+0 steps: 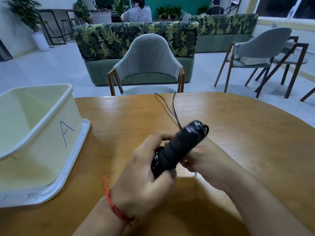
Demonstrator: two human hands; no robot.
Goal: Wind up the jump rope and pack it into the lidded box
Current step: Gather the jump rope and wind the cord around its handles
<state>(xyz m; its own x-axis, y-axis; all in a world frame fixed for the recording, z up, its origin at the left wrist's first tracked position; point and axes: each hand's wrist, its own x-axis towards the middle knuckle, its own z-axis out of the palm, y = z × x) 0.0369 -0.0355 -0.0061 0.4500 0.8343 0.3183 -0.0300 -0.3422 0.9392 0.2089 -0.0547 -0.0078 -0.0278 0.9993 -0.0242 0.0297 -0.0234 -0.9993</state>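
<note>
1. Jump rope handles, black and held side by side, sit in the lower middle of the frame, just above the wooden table, with both hands around them.
2. The left hand is closed around the lower part of the handles. The right hand is closed on their right side, but its fingers are mostly hidden, so it is not clear if it also pinches the cord.
3. The thin black cord runs from the top of the handles toward the upper middle of the frame and goes over the far table edge; where its end hangs is not visible.
4. The cream box stands open at the left of the frame, on its white lid, which lies under it.
5. Risks, as a judgement: the loose cord could catch on the table edge or on the grey chair behind it, and then a pull would make the winding uneven. The upper part of the handles looks blurred, which suggests fast motion; the two handles could slip apart and the loops could fall off.
6. Writing: a blue letter "A" is drawn by hand on the box wall. No brand is readable on the handles.
</note>
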